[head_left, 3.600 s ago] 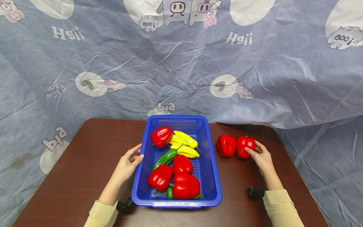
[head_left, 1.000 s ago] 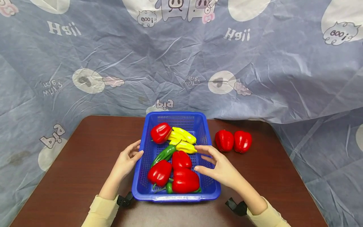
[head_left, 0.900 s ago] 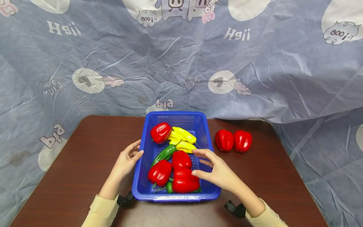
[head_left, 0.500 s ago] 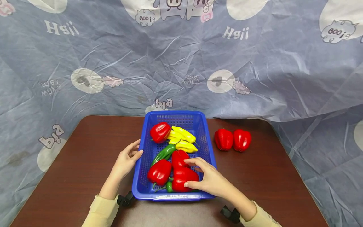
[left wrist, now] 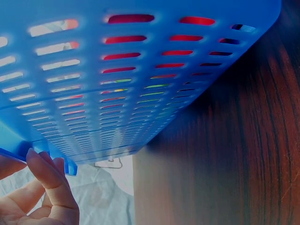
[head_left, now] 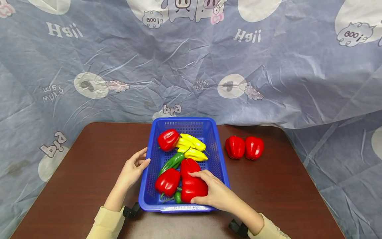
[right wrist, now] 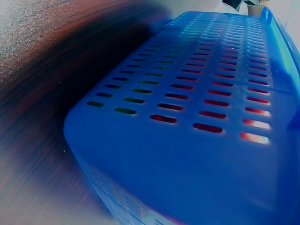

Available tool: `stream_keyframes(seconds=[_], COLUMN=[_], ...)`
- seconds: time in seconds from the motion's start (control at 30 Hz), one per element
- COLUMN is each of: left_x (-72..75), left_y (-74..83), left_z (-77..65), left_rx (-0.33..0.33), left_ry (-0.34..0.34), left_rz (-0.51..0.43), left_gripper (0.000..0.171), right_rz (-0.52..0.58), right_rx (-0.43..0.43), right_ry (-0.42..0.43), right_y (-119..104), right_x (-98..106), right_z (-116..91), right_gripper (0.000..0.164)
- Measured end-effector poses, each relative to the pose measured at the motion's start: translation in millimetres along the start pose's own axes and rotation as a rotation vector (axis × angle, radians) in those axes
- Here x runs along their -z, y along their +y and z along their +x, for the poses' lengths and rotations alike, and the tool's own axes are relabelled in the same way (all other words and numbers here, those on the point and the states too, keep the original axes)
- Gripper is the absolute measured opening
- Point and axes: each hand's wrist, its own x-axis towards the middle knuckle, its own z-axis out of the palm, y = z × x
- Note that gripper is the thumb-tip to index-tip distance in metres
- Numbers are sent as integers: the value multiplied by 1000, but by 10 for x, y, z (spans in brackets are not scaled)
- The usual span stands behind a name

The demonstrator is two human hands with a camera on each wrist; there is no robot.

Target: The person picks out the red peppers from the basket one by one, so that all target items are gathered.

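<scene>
The right hand (head_left: pixel 216 195) curls its fingers, half spread, round the near-right red pepper (head_left: pixel 191 191) in the blue basket (head_left: pixel 191 208) — likely light, firm and slick, best held across its broad sides — while the left hand (head_left: pixel 133 170) pinches the basket's rim.

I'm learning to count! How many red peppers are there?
6: back-left pepper, middle pepper, front-left pepper, front-right pepper in the basket; left pepper, right pepper on the table. More may be hidden.
</scene>
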Motion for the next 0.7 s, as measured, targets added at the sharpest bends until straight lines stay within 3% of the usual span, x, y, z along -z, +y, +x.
stream_keyframes(seconds=[0.47, 0.7], left_x=[-3, -5], left_y=[16, -2], left_z=[-5, -5], left_rx=[-3, 2], left_ry=[2, 5], left_rz=[2, -9], left_gripper=[52, 51], right_rz=[-92, 15], right_rx=[41, 46], right_ry=[67, 147], right_y=[8, -17], right_x=[-46, 25], right_z=[19, 8], right_gripper=[65, 65])
